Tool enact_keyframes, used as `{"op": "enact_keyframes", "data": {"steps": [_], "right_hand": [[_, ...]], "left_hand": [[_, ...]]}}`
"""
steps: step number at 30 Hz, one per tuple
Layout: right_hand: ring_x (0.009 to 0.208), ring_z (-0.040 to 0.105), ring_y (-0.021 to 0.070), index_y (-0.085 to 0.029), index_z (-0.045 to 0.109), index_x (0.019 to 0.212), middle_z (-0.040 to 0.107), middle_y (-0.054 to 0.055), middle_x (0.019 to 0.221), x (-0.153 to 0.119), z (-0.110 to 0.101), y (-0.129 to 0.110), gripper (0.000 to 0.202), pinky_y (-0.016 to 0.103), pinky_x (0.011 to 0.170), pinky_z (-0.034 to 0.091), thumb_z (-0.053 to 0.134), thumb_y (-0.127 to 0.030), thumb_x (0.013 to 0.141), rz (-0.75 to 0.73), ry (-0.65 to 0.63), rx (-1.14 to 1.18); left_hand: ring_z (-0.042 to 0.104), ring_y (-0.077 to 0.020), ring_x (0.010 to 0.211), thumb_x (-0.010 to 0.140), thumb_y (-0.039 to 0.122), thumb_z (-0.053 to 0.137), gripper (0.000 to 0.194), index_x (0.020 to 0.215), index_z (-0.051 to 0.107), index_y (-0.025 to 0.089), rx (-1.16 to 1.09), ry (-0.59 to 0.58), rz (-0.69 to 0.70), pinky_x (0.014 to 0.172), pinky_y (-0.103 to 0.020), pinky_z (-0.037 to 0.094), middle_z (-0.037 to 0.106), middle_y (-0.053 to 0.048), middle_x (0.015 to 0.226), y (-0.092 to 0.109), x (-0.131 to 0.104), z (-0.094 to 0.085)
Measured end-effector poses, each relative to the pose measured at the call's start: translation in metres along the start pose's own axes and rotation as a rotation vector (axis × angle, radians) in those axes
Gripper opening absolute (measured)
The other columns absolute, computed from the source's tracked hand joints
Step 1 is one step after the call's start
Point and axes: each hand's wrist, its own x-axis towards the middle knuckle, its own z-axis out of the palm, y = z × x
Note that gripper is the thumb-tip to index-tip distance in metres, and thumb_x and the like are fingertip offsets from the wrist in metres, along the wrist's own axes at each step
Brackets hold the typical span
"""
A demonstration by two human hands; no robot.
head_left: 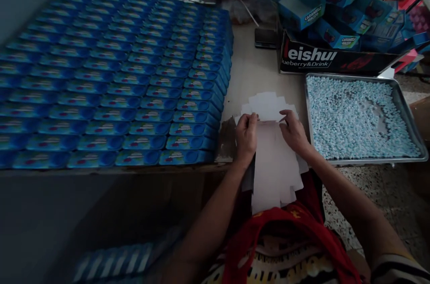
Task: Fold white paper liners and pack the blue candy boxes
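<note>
White card: the top card [268,154] lies on a stack of white cards [264,101] with stepped edges, across the table's near edge, right of its middle; the far end is on the table, the near end reaches over the person's lap.
Fold line: a raised edge runs across the card between the hands. The step in hand looks like bending or creasing the card there.
Left hand: at the left end of that line, the left hand [247,134] is mostly closed, thumb and forefinger pinching the card's edge.
Right hand: at the right end, the right hand [294,134] is half curled, thumb and forefinger a little apart at the card; whether it grips is unclear.
Next move: bending the edge further would call for even thumb pressure at both ends, with the cards beneath kept from sliding.
Tray: right of the hands, at the table's right side, a metal tray [380,122] holds small pale blue and white pieces.
Carton: behind the tray, a dark carton [349,63] holds open blue boxes [336,40].
Box rows: close-set blue boxes [141,64] cover the left part of the table [253,66], up to its near edge.
</note>
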Motion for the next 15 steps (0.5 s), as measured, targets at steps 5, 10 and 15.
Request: {"op": "enact_keyframes", "data": {"steps": [5, 10, 15], "right_hand": [[0.081, 0.067, 0.0223, -0.019, 0.056, 0.127, 0.071, 0.004, 0.082, 0.006, -0.01, -0.021, 0.033, 0.03, 0.077, 0.043, 0.041, -0.027, 0.098, -0.042, -0.106, -0.096], [0.084, 0.069, 0.0242, -0.017, 0.057, 0.135, 0.077, 0.009, 0.093, 0.011, -0.011, -0.041, 0.044, 0.031, 0.076, 0.043, 0.044, -0.018, 0.094, 0.002, -0.138, -0.352], [0.098, 0.07, 0.0227, -0.014, 0.062, 0.14, 0.079, 0.009, 0.104, 0.024, -0.032, -0.036, 0.05, 0.031, 0.086, 0.047, 0.044, -0.016, 0.093, -0.034, -0.339, -0.259]], "left_hand": [[0.06, -0.0193, 0.092, 0.084, 0.033, 0.065, 0.012, 0.089, 0.064, 0.023, 0.121, 0.037, -0.075, 0.089, -0.029, 0.047, 0.068, -0.002, 0.091, 0.007, 0.004, 0.001], [0.064, -0.0201, 0.097, 0.084, 0.025, 0.062, 0.01, 0.093, 0.067, 0.022, 0.077, -0.071, -0.194, 0.09, -0.03, 0.049, 0.071, -0.003, 0.097, 0.015, 0.006, 0.002], [0.066, -0.0198, 0.095, 0.071, 0.008, 0.063, 0.023, 0.088, 0.063, 0.023, 0.175, -0.16, -0.148, 0.091, -0.031, 0.05, 0.072, -0.002, 0.096, 0.015, 0.011, -0.003]]}}
